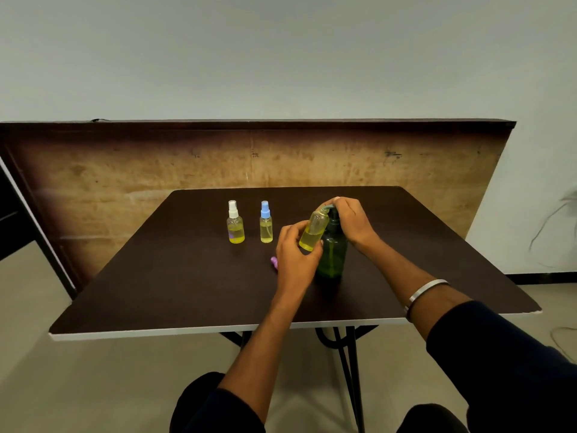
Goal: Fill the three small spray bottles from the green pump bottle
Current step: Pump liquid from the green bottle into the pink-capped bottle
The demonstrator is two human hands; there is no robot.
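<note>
Nearest the camera, two forearms in dark pushed-up sleeves reach forward over the white front edge of a dark brown rectangular table (156, 295) on thin black metal legs, and a plain silver metal bangle (424, 292) circles the right wrist. Further in, the left hand (295, 257) grips a small clear plastic spray bottle with no cap (313, 231), its fingers and thumb curled round the lower body; the bottle is tilted, its open neck leaning up and to the right, and yellow liquid fills about its lower half. Just beside that hand on its left, a small purple spray cap (274, 263) lies on the tabletop, partly hidden behind the fingers. Right of the left hand stands the tall dark green translucent pump bottle (332, 254), upright on the table, with the tilted bottle's neck held up against its pump spout. The right hand (351, 221) is closed over the pump head from above, fingers curled down round it, so the two hands sit close together at the top of the green bottle. Beyond and to the left, well apart from the hands, two more small clear spray bottles stand upright side by side: one with a blue spray cap (266, 222) and, further left, one with a white spray cap (235, 222), both holding yellow liquid. Behind the table leans a long worn brown wooden board (125, 170) against a pale wall.
</note>
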